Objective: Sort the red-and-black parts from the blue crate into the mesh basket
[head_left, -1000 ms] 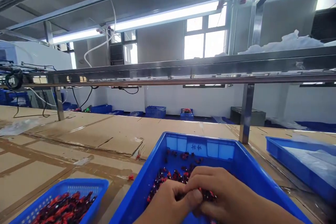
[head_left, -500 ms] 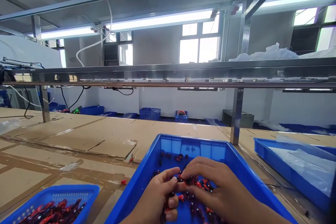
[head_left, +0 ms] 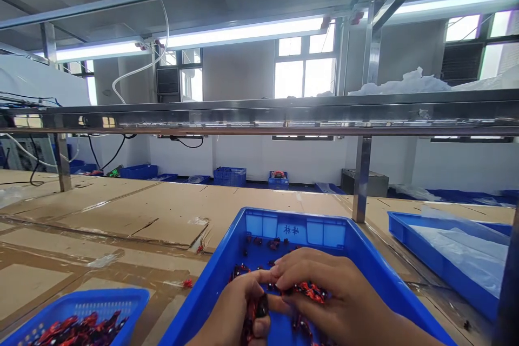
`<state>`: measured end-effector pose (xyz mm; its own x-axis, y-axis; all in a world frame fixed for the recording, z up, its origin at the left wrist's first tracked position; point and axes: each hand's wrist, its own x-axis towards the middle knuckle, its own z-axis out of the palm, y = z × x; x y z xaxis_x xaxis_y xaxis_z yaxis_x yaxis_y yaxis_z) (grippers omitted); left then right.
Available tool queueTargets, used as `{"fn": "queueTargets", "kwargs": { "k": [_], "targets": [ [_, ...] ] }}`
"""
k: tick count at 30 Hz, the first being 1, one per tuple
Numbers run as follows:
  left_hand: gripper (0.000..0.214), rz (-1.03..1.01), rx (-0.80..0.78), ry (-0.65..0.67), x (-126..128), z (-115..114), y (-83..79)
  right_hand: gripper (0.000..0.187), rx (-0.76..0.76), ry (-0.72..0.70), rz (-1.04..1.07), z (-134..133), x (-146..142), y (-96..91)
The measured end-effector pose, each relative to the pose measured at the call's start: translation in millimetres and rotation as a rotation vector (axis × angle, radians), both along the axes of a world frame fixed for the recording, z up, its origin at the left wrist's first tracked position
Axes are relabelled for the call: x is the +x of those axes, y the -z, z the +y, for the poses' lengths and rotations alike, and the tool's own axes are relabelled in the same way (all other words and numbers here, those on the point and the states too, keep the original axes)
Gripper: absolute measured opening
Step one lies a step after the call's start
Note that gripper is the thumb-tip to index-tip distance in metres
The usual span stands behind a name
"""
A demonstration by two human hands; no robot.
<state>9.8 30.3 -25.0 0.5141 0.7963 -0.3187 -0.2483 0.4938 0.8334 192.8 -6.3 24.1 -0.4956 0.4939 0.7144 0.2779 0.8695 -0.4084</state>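
Note:
A blue plastic bin (head_left: 357,248) stands in front of me and holds several small red-and-black wired parts (head_left: 259,242). Both hands are inside it, touching at the fingertips. My left hand (head_left: 239,311) is curled shut around a bunch of the parts, with a dark piece showing between thumb and fingers. My right hand (head_left: 328,303) has its fingers bent and pinched on red-and-black parts (head_left: 310,290) right beside the left thumb.
A blue basket (head_left: 133,300) at lower left holds more red-and-black parts. A shallow blue tray (head_left: 405,227) with clear plastic bags lies at right. Cardboard (head_left: 121,211) covers the bench. A steel shelf (head_left: 284,113) on posts (head_left: 360,178) spans above; blue crates stand far behind.
The hands have drawn slightly closer to me in the bin and the left hand has closed tighter on its bunch. The camera view drifted a little to the right.

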Motion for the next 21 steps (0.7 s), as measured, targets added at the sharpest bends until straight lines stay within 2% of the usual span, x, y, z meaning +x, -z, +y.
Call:
{"fn": "queueTargets", "kwargs": {
  "k": [3, 7, 11, 13, 17, 19, 21],
  "targets": [
    [0.052, -0.003, 0.031, 0.023, 1, 2, 0.3, 0.024, -0.035, 0.056, -0.013, 0, 2, 0.3],
    [0.037, 0.008, 0.070, 0.004, 1, -4, -7.2, 0.021, -0.124, 0.200, 0.003, -4, 9, 2.4],
    [0.033, -0.016, 0.087, 0.011, 0, -12, -16.8, 0.020, -0.160, 0.234, -0.051, -10, 11, 0.8],
    [0.029, -0.001, 0.091, 0.025, 1, -14, -19.3, 0.016, -0.128, 0.262, -0.167, -11, 7, -1.0],
    [0.031, 0.085, 0.123, 0.048, 4, -15, -16.9, 0.031, 0.003, 0.321, -0.439, -9, -4, 1.8],
    [0.033, 0.113, 0.157, 0.074, 6, -16, -12.3, 0.030, 0.089, 0.331, -0.503, -6, -8, 6.5],
    [0.039, 0.126, 0.181, 0.098, 7, -15, -7.0, 0.025, 0.160, 0.302, -0.478, -4, -9, 10.8]
  ]
}}
